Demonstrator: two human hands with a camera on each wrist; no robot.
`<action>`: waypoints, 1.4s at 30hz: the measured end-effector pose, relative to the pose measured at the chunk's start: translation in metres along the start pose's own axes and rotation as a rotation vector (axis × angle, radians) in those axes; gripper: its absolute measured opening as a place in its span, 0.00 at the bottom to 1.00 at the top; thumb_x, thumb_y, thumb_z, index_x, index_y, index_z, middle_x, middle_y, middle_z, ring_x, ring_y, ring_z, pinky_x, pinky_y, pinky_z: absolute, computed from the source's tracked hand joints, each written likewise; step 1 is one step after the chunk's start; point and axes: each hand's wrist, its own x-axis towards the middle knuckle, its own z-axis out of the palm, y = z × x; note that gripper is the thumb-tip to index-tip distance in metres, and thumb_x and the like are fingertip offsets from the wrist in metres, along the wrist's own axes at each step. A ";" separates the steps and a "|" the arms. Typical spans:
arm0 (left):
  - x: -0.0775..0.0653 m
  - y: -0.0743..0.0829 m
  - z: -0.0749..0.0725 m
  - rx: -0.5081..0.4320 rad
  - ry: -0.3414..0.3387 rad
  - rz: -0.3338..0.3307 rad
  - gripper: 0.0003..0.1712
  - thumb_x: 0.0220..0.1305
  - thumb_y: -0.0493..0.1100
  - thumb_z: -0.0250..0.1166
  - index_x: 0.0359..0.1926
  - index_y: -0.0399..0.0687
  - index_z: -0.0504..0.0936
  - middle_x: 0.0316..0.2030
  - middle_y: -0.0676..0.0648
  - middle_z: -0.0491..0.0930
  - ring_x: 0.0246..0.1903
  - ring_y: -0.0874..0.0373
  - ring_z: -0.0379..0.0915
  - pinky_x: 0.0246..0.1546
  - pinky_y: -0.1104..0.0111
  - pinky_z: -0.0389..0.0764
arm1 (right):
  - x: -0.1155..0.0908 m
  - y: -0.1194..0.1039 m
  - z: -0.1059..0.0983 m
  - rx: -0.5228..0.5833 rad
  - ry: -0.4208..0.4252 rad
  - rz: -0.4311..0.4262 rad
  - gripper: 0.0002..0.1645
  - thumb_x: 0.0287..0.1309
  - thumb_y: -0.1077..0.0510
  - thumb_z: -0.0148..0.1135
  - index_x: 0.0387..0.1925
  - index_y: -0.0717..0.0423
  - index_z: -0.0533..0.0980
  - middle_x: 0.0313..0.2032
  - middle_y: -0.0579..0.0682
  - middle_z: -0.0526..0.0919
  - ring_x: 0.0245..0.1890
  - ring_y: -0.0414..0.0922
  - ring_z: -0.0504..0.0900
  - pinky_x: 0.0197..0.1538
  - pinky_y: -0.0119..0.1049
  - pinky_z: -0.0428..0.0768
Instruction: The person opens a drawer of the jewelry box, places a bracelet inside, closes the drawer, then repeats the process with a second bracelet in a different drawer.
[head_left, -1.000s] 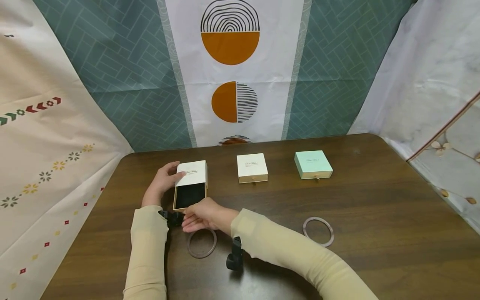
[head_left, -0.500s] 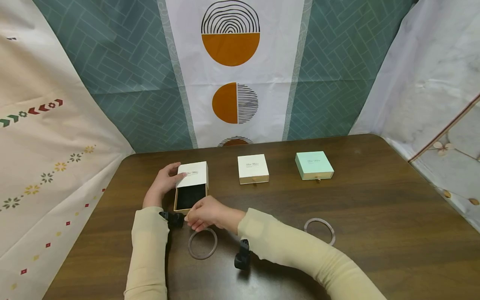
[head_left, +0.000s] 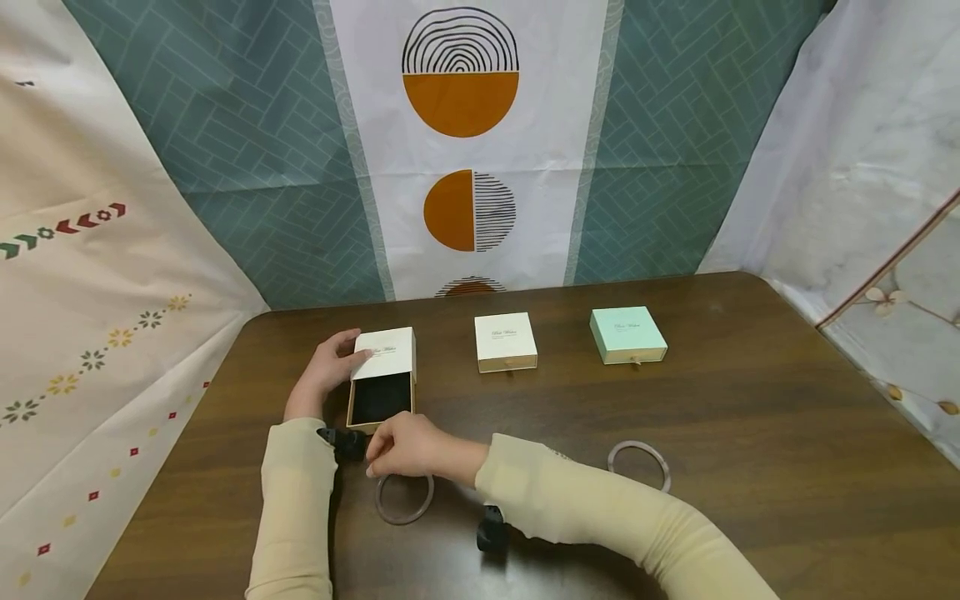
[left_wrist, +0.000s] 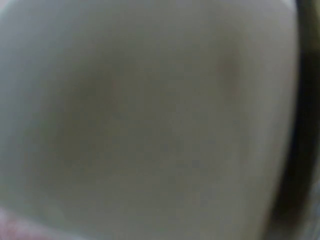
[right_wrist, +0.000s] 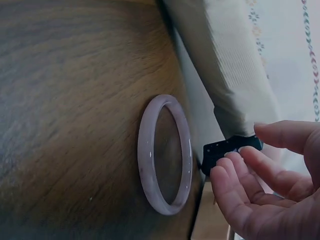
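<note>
Right hand (head_left: 411, 446) drawn back from open white box (head_left: 392, 354), now close to far rim of near bangle (right_wrist: 146, 155); fingers loosely bent, holding nothing. Near bangle: glossy, pinkish ring, flat on wood-grain table (head_left: 750, 400), just before box. Drawer (head_left: 382, 398), black-lined, gold-edged, juts toward person. Left hand (head_left: 322, 375) grips box by left side, thumb on top. Cream right sleeve (head_left: 585, 500) partly hides second bangle (head_left: 639, 445), right of box. Closed white box (head_left: 506, 337) right of open one; mint box (head_left: 628, 329) farther right. Patterned cloth (head_left: 645, 192) hangs behind.

On the table (head_left: 555, 408), the left box (head_left: 393, 354), middle box (head_left: 506, 340) and right box (head_left: 628, 333) sit behind the left bracelet (right_wrist: 146, 150) and right bracelet (head_left: 639, 445).
</note>
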 end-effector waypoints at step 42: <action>0.002 -0.004 0.000 -0.007 0.007 0.002 0.36 0.70 0.45 0.56 0.72 0.40 0.53 0.67 0.30 0.58 0.59 0.39 0.64 0.54 0.53 0.75 | -0.008 0.016 -0.004 -0.498 0.103 -0.120 0.10 0.48 0.60 0.70 0.37 0.54 0.83 0.35 0.45 0.85 0.34 0.35 0.80 0.37 0.22 0.75</action>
